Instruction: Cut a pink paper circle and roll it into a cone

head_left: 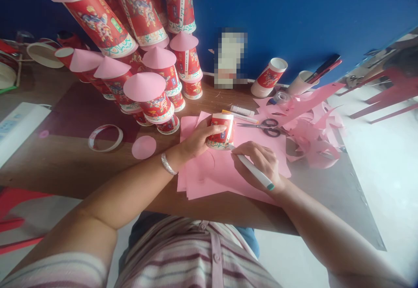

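Observation:
My left hand [200, 138] is wrapped round a red paper cup [219, 129], its thumb across the printed side. The cup's white band carries green and orange drawn marks and faces my right hand [259, 162]. That hand grips a white marker pen [253, 170] with a green end; its tip is at the band, and I cannot tell whether it touches. Both hands are above a stack of pink paper sheets [199, 183]. Scissors [266, 127] with dark handles, an orange-and-white marker [240, 116] and a glue stick [242, 110] lie just beyond the cup.
Stacked red cups with pink paper cones [145, 87] stand at the back left. A tape roll [105, 138] and a pink disc [144, 147] lie left of my hand. Pink scraps [313, 131], a pen cup [298, 83] and another red cup [269, 78] are to the right.

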A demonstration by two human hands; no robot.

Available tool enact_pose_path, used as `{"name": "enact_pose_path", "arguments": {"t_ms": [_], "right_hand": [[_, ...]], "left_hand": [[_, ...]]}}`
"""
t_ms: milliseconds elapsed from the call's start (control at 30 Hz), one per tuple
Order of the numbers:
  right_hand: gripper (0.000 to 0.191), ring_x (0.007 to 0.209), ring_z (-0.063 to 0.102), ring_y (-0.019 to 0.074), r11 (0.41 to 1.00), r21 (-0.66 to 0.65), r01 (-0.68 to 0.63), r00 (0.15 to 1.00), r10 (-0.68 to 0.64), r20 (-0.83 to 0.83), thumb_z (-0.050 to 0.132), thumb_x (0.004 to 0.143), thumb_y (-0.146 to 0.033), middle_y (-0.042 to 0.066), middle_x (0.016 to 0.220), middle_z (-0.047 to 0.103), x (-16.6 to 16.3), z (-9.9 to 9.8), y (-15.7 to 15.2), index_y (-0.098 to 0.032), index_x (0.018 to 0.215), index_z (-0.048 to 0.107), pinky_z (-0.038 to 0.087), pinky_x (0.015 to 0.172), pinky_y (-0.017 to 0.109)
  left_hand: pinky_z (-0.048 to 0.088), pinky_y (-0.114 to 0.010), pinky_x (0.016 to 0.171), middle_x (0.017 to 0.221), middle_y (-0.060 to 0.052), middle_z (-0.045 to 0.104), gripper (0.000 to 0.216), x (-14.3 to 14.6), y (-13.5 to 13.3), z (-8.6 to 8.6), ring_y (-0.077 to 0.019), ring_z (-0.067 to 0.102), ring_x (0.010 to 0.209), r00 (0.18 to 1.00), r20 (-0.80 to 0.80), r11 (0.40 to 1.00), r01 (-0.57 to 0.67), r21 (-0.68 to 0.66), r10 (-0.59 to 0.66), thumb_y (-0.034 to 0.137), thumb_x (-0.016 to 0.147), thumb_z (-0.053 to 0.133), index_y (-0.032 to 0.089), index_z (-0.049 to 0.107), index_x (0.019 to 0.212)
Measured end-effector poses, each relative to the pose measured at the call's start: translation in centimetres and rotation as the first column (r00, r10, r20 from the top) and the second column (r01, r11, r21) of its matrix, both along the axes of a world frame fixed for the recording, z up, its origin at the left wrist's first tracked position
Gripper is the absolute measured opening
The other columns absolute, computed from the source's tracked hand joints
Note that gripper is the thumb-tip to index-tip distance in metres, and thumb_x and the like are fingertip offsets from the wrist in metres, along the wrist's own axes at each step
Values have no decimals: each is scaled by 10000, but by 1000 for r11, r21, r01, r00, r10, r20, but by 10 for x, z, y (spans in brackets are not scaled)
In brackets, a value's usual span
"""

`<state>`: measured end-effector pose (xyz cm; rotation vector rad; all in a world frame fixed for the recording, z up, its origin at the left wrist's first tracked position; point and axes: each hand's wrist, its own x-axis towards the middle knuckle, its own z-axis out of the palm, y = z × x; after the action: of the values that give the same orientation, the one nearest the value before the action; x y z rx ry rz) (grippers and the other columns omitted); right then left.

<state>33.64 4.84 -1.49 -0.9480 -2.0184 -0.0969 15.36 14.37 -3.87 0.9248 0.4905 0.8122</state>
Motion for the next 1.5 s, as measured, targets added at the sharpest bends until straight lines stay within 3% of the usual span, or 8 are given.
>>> {"name": "enact_pose_path", "arguments": {"t_ms": [1500], "right_hand": [[202, 627, 690, 122, 1000, -4, 4, 1000, -4, -13, 626, 971, -42, -19, 790, 725, -1, -2, 0, -231, 1040, 617, 574, 585, 246]], "left_hand": [[560, -299, 723, 965, -84, 747, 446, -1, -2, 2, -210, 703, 858, 1000, -22, 1000, 16, -22, -16, 394, 794, 856, 147, 707, 1134]]}}
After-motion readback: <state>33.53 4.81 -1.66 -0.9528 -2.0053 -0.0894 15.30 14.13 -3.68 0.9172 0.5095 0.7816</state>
